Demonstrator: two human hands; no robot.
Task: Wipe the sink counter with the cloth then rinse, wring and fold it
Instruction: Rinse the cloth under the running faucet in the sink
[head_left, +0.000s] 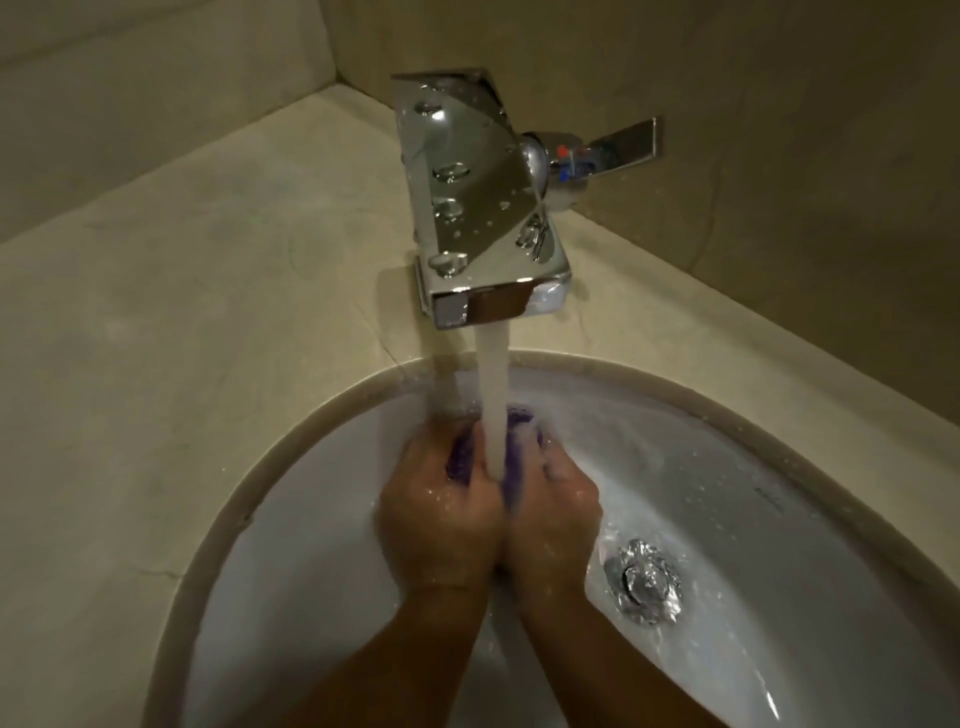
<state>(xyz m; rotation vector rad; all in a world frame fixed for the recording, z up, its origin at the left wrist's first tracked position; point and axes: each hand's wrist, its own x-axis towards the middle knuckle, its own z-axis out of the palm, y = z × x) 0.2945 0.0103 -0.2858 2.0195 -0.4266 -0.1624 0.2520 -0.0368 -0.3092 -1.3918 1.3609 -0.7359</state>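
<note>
Both of my hands are pressed together inside the white sink basin (322, 509), under the running stream of water (492, 395). A bunched purple cloth (460, 457) is squeezed between them, and only small parts of it show past my fingers. My left hand (441, 519) grips its left side and my right hand (550, 514) grips its right side. The water hits the cloth right where my hands meet. The beige stone counter (182, 312) surrounds the basin.
A chrome tap (478, 208) with water drops on it juts over the basin, its lever handle (618, 143) pointing right. The chrome drain plug (644, 579) lies to the right of my hands. Beige walls meet in a corner behind the tap.
</note>
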